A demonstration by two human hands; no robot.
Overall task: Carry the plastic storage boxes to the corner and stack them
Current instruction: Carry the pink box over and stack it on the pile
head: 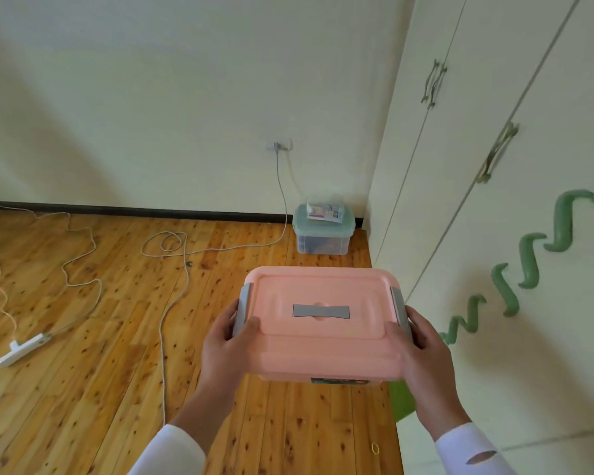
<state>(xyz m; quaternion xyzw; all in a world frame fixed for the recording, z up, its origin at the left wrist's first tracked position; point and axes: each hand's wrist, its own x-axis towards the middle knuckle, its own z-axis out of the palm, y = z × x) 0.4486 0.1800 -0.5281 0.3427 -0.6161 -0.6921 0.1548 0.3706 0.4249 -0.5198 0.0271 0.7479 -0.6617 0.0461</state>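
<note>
A pink storage box (323, 351) with grey side latches and a grey lid handle hangs in the air in front of me. My left hand (225, 347) grips its left side and my right hand (426, 358) grips its right side. Ahead, in the corner between the wall and the wardrobe, a clear box with a green lid (323, 234) stands on the floor. Some papers (324, 211) lie on its lid.
The white wardrobe (494, 166) with green handles runs along the right. White cables (182, 269) loop over the wooden floor from a wall socket (279, 145). A power strip (21, 349) lies at the left. A small rubber band (375, 448) lies near my right sleeve.
</note>
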